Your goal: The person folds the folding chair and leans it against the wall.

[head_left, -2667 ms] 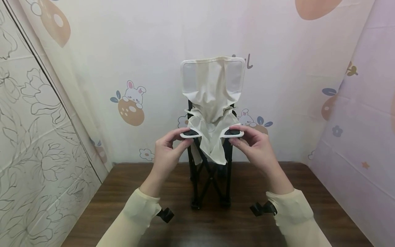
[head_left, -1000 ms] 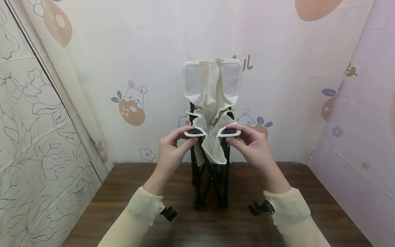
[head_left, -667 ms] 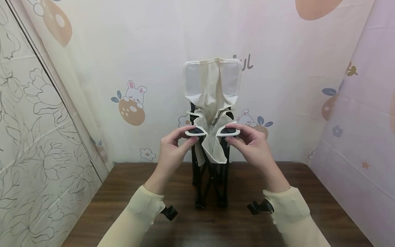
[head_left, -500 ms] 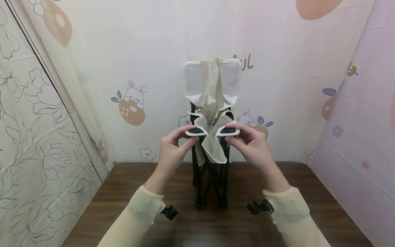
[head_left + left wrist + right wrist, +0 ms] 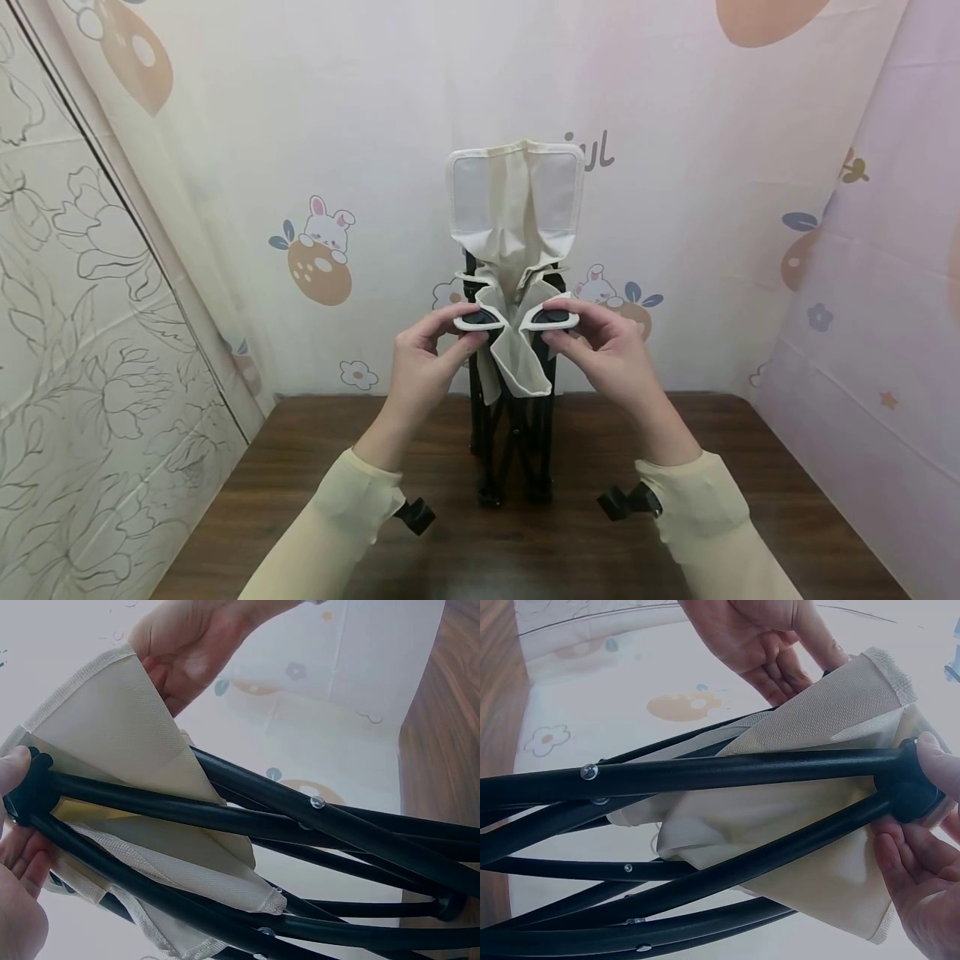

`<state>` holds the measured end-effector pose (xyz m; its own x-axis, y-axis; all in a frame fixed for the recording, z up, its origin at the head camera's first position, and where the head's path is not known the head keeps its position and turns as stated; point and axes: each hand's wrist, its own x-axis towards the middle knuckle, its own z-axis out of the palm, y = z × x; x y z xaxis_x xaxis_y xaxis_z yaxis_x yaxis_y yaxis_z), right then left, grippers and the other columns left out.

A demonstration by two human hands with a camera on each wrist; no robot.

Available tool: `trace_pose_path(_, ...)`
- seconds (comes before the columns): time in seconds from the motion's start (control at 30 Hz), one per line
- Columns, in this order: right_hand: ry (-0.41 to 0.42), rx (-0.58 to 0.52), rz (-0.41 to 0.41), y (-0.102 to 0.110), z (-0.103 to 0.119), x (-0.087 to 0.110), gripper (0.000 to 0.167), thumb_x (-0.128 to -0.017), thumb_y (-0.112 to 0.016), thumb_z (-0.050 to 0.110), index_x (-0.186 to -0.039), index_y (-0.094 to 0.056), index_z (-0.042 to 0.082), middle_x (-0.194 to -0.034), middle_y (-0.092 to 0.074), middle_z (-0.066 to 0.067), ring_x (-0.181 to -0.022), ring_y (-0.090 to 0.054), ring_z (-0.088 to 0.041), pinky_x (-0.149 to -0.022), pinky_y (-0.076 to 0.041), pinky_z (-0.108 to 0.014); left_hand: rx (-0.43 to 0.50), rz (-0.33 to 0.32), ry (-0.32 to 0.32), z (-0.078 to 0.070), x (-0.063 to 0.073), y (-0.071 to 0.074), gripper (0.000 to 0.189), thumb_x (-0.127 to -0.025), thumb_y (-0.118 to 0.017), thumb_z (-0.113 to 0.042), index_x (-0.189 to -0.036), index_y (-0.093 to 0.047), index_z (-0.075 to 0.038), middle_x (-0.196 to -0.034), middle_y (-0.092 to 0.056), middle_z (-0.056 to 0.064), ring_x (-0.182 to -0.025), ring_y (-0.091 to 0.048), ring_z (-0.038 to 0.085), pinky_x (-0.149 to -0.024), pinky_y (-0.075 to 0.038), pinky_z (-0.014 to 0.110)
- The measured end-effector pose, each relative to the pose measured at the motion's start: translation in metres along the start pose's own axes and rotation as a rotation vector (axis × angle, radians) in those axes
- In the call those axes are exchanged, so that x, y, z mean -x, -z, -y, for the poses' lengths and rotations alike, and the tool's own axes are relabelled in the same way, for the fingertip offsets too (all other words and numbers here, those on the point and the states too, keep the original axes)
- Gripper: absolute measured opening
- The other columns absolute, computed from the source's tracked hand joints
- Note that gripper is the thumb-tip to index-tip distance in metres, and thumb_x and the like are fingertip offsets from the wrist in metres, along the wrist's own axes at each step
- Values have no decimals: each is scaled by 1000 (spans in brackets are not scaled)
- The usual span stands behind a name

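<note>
A small folding chair (image 5: 517, 217) with cream fabric and a black crossed-tube frame (image 5: 705, 776) stands upright on the brown table, partly folded. At its front left corner my left hand (image 5: 423, 358) pinches the black corner joint (image 5: 34, 787), thumb on one side and fingers on the other. My right hand (image 5: 611, 350) pinches the matching right corner joint (image 5: 907, 780) the same way. Between the two hands the seat fabric (image 5: 521, 358) sags in folds. The wrist views show the tubes running from the joints to the table.
The wooden table (image 5: 330, 467) has its back edge against a curtain (image 5: 375, 100) printed with rabbits and fruit. Patterned sheets hang at left (image 5: 90, 333) and right (image 5: 862, 333). A black wrist mount sticks out from each sleeve.
Both hands have drawn a little closer together, bringing the front corners inward. The chair's legs and backrest have narrowed, and the grips have stayed the same.
</note>
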<state>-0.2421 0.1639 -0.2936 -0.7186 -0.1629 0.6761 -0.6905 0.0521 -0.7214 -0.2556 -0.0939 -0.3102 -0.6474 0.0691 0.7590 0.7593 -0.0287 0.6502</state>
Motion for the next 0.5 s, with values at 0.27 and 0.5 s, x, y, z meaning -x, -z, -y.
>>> trace_pose_path(0.27, 20, 8, 9, -1, 1, 0, 44, -88, -79, -20, -130, -72, -8, -114, -78, -1, -95, -71, -14, -80, -62, -23, 6, 8, -6, -1, 0, -2, 34, -92, -84, 6, -125, -78, -1, -117, -79, 14, -96, -69, 19, -86, -59, 25)
trace_pose_path(0.5, 41, 2, 18, -3, 0, -1, 44, -88, -78, -21, -130, -72, -9, -112, -77, -2, -93, -70, -15, -79, -61, -23, 15, 9, -14, -2, -1, -5, 32, -93, -83, 6, -124, -78, 0, -114, -79, 14, -95, -70, 19, -89, -57, 26)
